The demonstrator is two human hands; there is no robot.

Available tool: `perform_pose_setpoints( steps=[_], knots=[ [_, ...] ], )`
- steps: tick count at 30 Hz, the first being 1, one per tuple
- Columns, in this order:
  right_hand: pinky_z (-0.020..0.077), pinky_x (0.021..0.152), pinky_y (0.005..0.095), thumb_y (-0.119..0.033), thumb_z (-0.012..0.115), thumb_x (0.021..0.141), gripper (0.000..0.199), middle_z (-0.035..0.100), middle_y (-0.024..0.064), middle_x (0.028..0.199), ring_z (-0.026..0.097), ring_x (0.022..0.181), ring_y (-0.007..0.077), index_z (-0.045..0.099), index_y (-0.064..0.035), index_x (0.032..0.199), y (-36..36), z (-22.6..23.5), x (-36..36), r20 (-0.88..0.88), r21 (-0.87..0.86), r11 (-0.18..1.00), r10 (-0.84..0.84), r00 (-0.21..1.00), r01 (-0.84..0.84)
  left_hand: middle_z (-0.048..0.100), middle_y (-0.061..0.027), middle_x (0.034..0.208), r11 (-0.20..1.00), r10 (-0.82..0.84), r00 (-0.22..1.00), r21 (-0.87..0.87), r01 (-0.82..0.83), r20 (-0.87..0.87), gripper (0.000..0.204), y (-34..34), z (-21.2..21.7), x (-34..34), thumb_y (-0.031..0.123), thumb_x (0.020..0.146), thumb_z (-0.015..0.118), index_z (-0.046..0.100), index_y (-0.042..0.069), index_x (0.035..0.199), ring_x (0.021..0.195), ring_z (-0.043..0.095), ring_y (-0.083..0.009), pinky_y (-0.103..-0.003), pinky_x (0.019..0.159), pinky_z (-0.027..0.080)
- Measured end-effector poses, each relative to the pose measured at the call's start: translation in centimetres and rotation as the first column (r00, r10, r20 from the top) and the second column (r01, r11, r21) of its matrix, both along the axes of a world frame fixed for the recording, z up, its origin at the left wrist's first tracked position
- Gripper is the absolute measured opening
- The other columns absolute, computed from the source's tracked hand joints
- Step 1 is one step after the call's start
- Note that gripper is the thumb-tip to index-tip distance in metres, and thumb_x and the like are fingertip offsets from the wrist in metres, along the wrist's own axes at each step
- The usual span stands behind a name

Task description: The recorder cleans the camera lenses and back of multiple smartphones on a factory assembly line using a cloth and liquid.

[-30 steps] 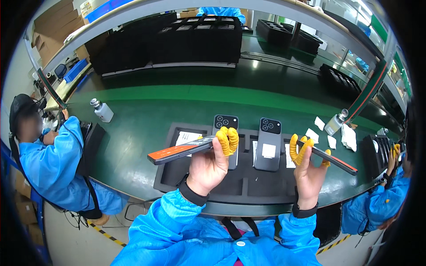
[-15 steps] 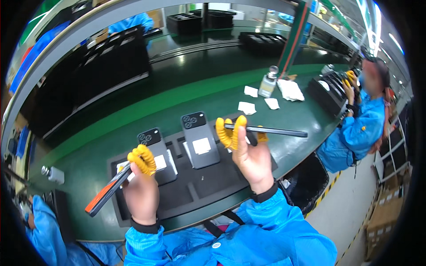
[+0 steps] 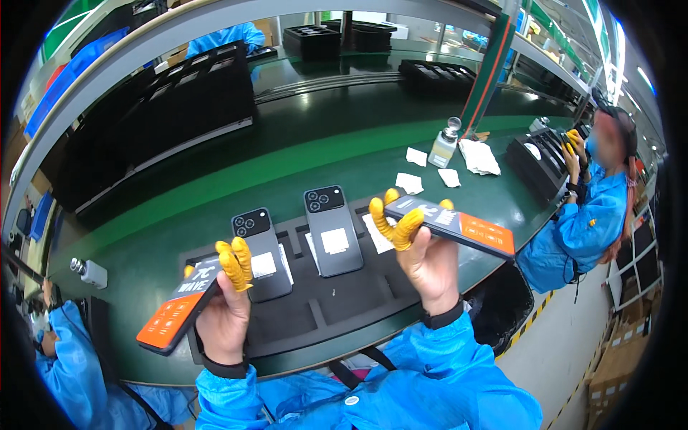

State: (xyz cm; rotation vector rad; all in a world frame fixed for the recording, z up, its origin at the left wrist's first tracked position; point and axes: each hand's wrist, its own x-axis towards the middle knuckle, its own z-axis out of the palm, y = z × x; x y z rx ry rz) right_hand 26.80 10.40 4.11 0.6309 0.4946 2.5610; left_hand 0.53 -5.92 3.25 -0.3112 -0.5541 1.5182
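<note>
My left hand (image 3: 223, 322), with yellow finger cots on its fingertips, grips a smartphone (image 3: 172, 312) at the left end of a dark foam tray (image 3: 287, 326). My right hand (image 3: 433, 276), likewise in yellow finger cots, holds another smartphone (image 3: 466, 228) above the tray's right end. Both held phones show a black and orange front with white print, tilted up toward me. Between my hands, two grey phones lie back up on the tray, a left one (image 3: 271, 285) and a middle one (image 3: 335, 264), each with several camera lenses and a white label.
Beyond my right hand stand a pump bottle (image 3: 443, 147) and white wipes (image 3: 479, 158). Another bottle (image 3: 89, 274) is at far left. Stacked black trays (image 3: 179, 107) line the back. A co-worker in blue (image 3: 588, 197) works at right; another blue sleeve (image 3: 72, 351) shows at left.
Both held phones have turned from nearly edge-on to showing their orange and black fronts. My right hand has shifted slightly right and down in view.
</note>
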Motion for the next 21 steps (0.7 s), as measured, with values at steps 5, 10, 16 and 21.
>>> perform_pose_setpoints(
  steps=[5, 10, 16, 21],
  knots=[
    [0.0557, 0.088, 0.054, -0.045, 0.059, 0.091, 0.065, 0.047, 0.0256, 0.137, 0.062, 0.112, 0.0382, 0.043, -0.0063, 0.142, 3.8, 1.7, 2.3, 0.341, 0.743, 0.621, -0.672, 0.658, 0.249, 0.055, -0.0234, 0.13, 0.85, 0.335, 0.376, 0.105, -0.516, -0.864, 0.057, -2.3, 2.3, -5.4, 0.045, 0.094, 0.059, 0.052, 0.004, 0.132, 0.116, 0.058, -0.0352, -0.049, 0.093, 0.054],
    [0.0533, 0.081, 0.0392, -0.016, 0.077, 0.071, 0.07, 0.052, 0.019, 0.125, 0.062, 0.102, 0.0321, 0.051, -0.0094, 0.136, 5.2, 1.5, 0.5, -0.556, 0.704, -0.24, -0.772, -0.308, -0.668, 0.062, -0.0126, 0.114, 0.506, -0.291, -0.525, 0.337, -0.794, -0.8, 0.04, -2.1, 2.6, -8.0, 0.024, 0.093, 0.064, 0.055, 0.006, 0.128, 0.087, 0.067, -0.0213, -0.031, 0.072, 0.059],
    [0.0527, 0.087, 0.0482, -0.026, 0.077, 0.07, 0.075, 0.047, 0.0289, 0.13, 0.056, 0.109, 0.0468, 0.048, -0.0073, 0.136, 2.4, 0.3, -2.8, -0.641, 0.157, -0.036, -0.764, -0.074, -0.987, 0.066, -0.0212, 0.094, 0.525, -0.755, -0.656, 0.606, -0.598, 0.008, 0.039, 0.9, 2.5, -4.5, 0.028, 0.074, 0.078, 0.068, 0.003, 0.102, 0.087, 0.066, -0.0358, -0.043, 0.076, 0.053],
    [0.0363, 0.107, 0.0501, -0.035, 0.078, 0.073, 0.061, 0.047, 0.0326, 0.129, 0.043, 0.125, 0.0502, 0.062, -0.0024, 0.122, 2.9, -0.7, -2.3, -0.53, 0.027, -0.027, -0.848, 0.008, -0.999, 0.06, -0.0217, 0.103, 0.722, -0.691, -0.617, 0.386, -0.574, 0.377, 0.048, 1.1, 0.9, -4.0, 0.04, 0.072, 0.078, 0.07, 0.003, 0.101, 0.1, 0.058, -0.0402, -0.046, 0.079, 0.052]
  ],
)
